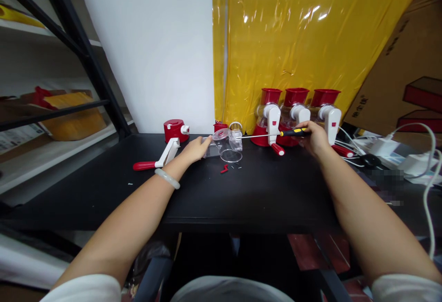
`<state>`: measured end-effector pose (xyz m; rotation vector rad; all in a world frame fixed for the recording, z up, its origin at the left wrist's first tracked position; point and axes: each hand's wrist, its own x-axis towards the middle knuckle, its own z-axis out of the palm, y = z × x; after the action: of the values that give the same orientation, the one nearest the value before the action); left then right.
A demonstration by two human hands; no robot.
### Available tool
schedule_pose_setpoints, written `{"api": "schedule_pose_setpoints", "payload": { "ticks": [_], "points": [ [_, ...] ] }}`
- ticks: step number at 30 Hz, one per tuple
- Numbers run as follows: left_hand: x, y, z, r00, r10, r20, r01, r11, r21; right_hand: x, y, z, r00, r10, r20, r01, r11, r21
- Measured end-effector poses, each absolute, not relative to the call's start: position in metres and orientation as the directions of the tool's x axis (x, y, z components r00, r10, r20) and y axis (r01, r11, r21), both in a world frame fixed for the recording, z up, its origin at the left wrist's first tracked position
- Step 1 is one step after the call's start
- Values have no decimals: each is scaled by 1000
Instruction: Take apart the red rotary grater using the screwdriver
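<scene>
My left hand (198, 149) is closed on the left end of a clear plastic grater body (229, 148), tipped on its side over the black table. In my right hand (315, 138) is a long screwdriver (293, 132) with a yellow and black handle. Its thin shaft points left, and the tip reaches the right side of the clear body; whether it touches a screw is too small to tell. Just in front lie a small red plastic piece (224, 169) and a few tiny screws (236, 167). A white crank with a red handle (147, 165) rests left of my left hand.
A red base part (173, 130) sits at the back left. Three red and white rotary graters (271, 118) stand along the back right. White cables and chargers (383, 148) crowd the table's right end. A shelf rack (79, 39) rises at left.
</scene>
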<state>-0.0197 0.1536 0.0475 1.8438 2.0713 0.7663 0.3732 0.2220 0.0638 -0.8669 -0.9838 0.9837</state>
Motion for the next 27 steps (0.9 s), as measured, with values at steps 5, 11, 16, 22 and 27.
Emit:
{"api": "schedule_pose_setpoints", "payload": {
  "ticks": [5,11,16,22,27],
  "points": [
    [-20,154,47,-160,976,146,834,54,550,372,219,65,274,902,334,-58,362,-930],
    [-21,155,46,-162,976,147,826,53,562,378,227,54,321,819,476,237,417,-877],
    [-21,155,46,-166,977,131,826,65,560,382,240,46,322,793,518,261,451,-853],
    [-20,155,47,-173,974,144,831,66,552,379,244,44,303,816,492,15,512,-859],
    [-20,154,47,-166,976,144,831,60,553,376,242,46,272,845,461,-157,511,-845]
  ]
}}
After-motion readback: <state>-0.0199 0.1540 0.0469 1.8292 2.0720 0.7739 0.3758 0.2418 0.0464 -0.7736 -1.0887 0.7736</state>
